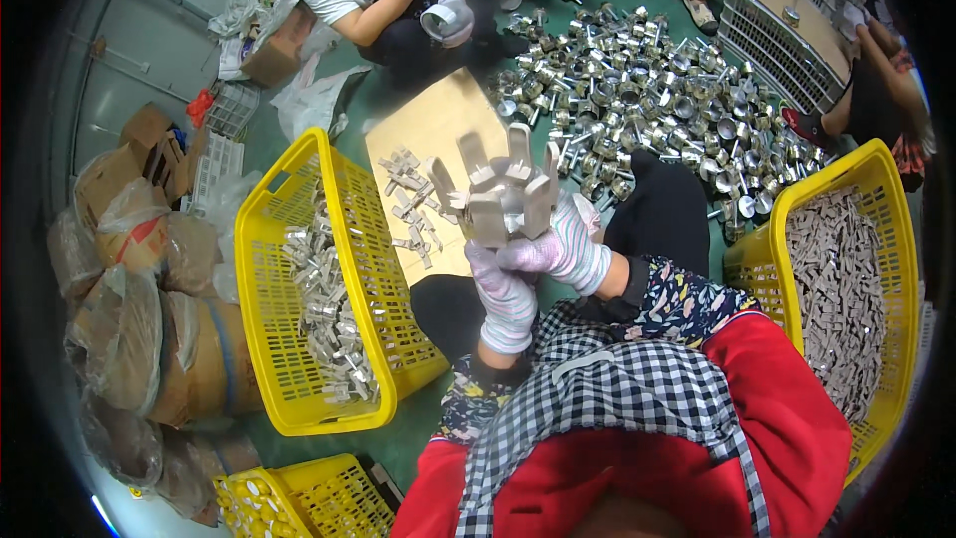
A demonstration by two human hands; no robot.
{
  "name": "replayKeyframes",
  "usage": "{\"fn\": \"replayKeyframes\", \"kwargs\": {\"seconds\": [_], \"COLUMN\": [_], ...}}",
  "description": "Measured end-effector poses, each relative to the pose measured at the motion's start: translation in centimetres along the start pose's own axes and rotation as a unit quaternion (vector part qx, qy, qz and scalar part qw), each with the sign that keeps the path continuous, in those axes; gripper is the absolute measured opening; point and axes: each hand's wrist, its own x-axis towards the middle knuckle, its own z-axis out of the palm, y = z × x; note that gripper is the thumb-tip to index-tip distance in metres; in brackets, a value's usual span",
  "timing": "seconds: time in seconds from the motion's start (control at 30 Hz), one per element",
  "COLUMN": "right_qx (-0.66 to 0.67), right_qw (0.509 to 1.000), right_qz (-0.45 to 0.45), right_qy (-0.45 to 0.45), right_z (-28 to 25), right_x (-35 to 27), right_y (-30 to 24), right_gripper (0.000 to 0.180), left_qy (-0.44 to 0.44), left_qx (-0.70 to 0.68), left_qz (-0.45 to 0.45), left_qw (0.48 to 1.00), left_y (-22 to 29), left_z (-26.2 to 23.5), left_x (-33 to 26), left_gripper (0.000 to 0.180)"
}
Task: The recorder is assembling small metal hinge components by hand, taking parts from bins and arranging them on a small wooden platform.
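Note:
My left hand [504, 297] and my right hand [564, 244], both in striped knit gloves, are raised in front of me and closed together on a cluster of flat grey metal pieces [501, 194] that fan upward like fingers. The left hand grips from below, the right hand wraps the cluster's right side. Behind the cluster, several small metal pieces [409, 201] lie on a sheet of cardboard [430, 130] on the green floor.
A yellow basket [274, 199] at my left holds assembled metal parts; another yellow basket [881, 174] at my right is full of flat grey strips. A heap of shiny metal cups [647, 80] covers the floor ahead. Other seated people work at the far edge. Bagged bundles [129, 319] stand at the left.

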Motion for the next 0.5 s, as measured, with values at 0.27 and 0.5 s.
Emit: {"fn": "replayKeyframes", "kwargs": {"seconds": [0.27, 0.5], "right_qx": [0.071, 0.135], "right_qw": [0.985, 0.977], "right_qz": [0.115, 0.163], "right_qy": [-0.112, 0.013], "right_z": [-0.6, -0.3], "right_x": [0.4, 0.8], "right_y": [-0.2, 0.0], "right_gripper": [0.056, 0.059], "left_qy": [0.028, -0.088], "left_qx": [-0.225, 0.017], "left_qz": [-0.289, -0.09], "left_qw": [0.93, 0.992], "left_y": [-0.6, 0.4], "left_z": [-2.2, -1.9], "left_x": [0.3, 1.0], "left_gripper": [0.08, 0.084]}}
